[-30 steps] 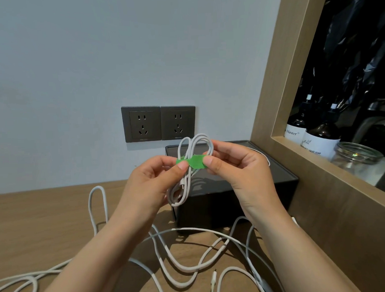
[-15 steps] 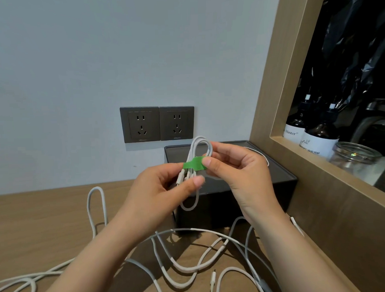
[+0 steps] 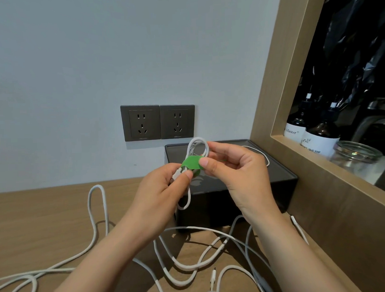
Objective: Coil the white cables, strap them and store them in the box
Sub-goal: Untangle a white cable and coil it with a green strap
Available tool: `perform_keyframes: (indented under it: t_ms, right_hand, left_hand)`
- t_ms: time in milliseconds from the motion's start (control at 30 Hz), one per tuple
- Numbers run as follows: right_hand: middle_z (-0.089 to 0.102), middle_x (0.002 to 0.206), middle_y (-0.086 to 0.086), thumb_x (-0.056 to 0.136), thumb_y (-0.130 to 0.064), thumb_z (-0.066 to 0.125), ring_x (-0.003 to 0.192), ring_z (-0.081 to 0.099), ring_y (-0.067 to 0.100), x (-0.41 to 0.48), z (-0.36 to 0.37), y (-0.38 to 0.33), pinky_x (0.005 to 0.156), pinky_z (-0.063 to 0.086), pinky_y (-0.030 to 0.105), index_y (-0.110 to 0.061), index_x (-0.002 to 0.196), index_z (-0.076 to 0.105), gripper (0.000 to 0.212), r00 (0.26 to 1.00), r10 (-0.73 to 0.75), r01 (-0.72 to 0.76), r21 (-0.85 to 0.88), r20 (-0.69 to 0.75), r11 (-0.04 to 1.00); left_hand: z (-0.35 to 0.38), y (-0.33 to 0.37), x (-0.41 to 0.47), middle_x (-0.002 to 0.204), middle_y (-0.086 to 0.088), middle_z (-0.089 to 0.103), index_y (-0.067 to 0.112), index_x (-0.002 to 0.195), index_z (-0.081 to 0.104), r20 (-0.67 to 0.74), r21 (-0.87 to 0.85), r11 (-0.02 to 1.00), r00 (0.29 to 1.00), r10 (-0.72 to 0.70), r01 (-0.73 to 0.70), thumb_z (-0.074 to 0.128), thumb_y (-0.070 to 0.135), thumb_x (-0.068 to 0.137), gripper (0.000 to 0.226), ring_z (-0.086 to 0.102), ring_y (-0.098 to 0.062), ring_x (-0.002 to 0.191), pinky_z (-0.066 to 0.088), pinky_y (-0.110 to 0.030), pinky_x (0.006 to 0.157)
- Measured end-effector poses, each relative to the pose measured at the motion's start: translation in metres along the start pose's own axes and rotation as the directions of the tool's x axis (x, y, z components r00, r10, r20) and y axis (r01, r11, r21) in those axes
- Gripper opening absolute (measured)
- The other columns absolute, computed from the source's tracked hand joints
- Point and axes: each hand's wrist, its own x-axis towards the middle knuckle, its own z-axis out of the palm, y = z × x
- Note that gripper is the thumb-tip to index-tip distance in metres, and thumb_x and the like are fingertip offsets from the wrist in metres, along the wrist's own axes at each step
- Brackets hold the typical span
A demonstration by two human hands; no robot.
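Both hands raised above the box point(image 3: 275, 175); left hand point(image 3: 160, 195) fingers pinch the coiled cable point(image 3: 198, 145); right hand point(image 3: 238, 172) fingers pinch its green strap point(image 3: 191, 163).

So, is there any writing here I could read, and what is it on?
"Master": white label of the left dark bottle.
"LIQUID SOAP": white label of the right dark bottle; its other print is too small to read.
Wall sockets: a tiny mark at the bottom of each, too small to read.
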Motion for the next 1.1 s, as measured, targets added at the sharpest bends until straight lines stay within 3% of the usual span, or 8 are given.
perform_keyframes:
  t_ms: [167, 367, 467, 633, 800, 933, 1100]
  right_hand:
    - [0.076, 0.091, -0.003, 0.081, -0.008, 0.075, 0.088, 0.072, 0.010, 0.001, 0.000, 0.002, 0.070, 0.058, 0.020, -0.025, 0.104, 0.072, 0.029, 1.000, 0.009, -0.009, -0.039, 0.013, 0.999]
    - [0.076, 0.095, -0.005, 0.089, -0.011, 0.068, 0.090, 0.072, 0.009, 0.003, -0.004, 0.003, 0.072, 0.056, 0.019, -0.019, 0.112, 0.071, 0.025, 0.998, 0.039, -0.039, -0.012, 0.056, 0.999]
    - [0.076, 0.093, -0.003, 0.092, -0.015, 0.064, 0.085, 0.072, 0.011, 0.004, -0.006, 0.006, 0.071, 0.057, 0.019, -0.019, 0.112, 0.070, 0.022, 0.998, 0.051, -0.049, -0.068, 0.027, 0.996]
    - [0.073, 0.082, 0.000, 0.092, -0.013, 0.064, 0.077, 0.069, 0.008, 0.004, -0.012, 0.002, 0.067, 0.056, 0.018, -0.015, 0.097, 0.071, 0.009, 1.000, -0.011, 0.010, -0.128, -0.012, 0.992]
    - [0.071, 0.074, -0.002, 0.090, -0.017, 0.067, 0.069, 0.065, 0.004, 0.003, -0.012, 0.003, 0.062, 0.052, 0.016, -0.016, 0.090, 0.076, 0.010, 0.988, 0.080, -0.048, -0.235, 0.129, 0.971]
    - [0.071, 0.073, -0.018, 0.089, -0.017, 0.068, 0.073, 0.064, -0.005, 0.002, -0.008, 0.001, 0.060, 0.047, 0.009, -0.027, 0.088, 0.075, 0.013, 0.986, 0.062, -0.028, -0.220, 0.153, 0.975]
    - [0.074, 0.078, -0.015, 0.087, -0.015, 0.070, 0.077, 0.066, -0.002, 0.002, -0.009, -0.001, 0.063, 0.048, 0.008, -0.027, 0.090, 0.076, 0.013, 0.988, 0.056, -0.022, -0.228, 0.145, 0.974]
  left_hand:
    - [-0.003, -0.002, 0.003, 0.054, 0.013, 0.045, 0.002, 0.089, 0.062, -0.004, -0.065, 0.996, 0.998, -0.066, 0.065, 0.044, 0.028, 0.099, 0.033, 0.041, -0.005, 0.054, 0.034, -0.029, 0.058]
    - [-0.006, 0.000, 0.005, 0.063, -0.004, 0.048, 0.004, 0.081, 0.062, 0.029, -0.235, 0.949, 0.978, -0.208, 0.209, 0.044, 0.030, 0.099, 0.035, 0.042, -0.015, 0.058, 0.035, -0.029, 0.061]
    - [-0.007, -0.001, 0.005, 0.067, -0.010, 0.047, -0.005, 0.086, 0.060, 0.030, -0.281, 0.933, 0.974, -0.225, 0.224, 0.045, 0.030, 0.098, 0.040, 0.039, -0.021, 0.063, 0.033, -0.031, 0.062]
    - [-0.006, -0.002, 0.006, 0.066, -0.007, 0.049, -0.004, 0.088, 0.060, 0.029, -0.268, 0.937, 0.974, -0.224, 0.223, 0.044, 0.032, 0.098, 0.040, 0.041, -0.021, 0.063, 0.035, -0.031, 0.062]
    - [-0.008, -0.001, 0.007, 0.062, -0.004, 0.050, 0.003, 0.083, 0.062, 0.046, -0.295, 0.923, 0.968, -0.247, 0.249, 0.045, 0.031, 0.099, 0.037, 0.042, -0.018, 0.060, 0.035, -0.029, 0.061]
    - [-0.008, 0.000, 0.005, 0.062, -0.003, 0.047, 0.008, 0.080, 0.060, 0.048, -0.223, 0.949, 0.975, -0.216, 0.221, 0.043, 0.032, 0.099, 0.035, 0.040, -0.017, 0.060, 0.035, -0.030, 0.061]
    - [-0.007, 0.001, 0.005, 0.057, 0.004, 0.046, 0.010, 0.083, 0.062, 0.057, -0.203, 0.956, 0.977, -0.205, 0.213, 0.043, 0.031, 0.100, 0.034, 0.041, -0.008, 0.054, 0.036, -0.025, 0.058]
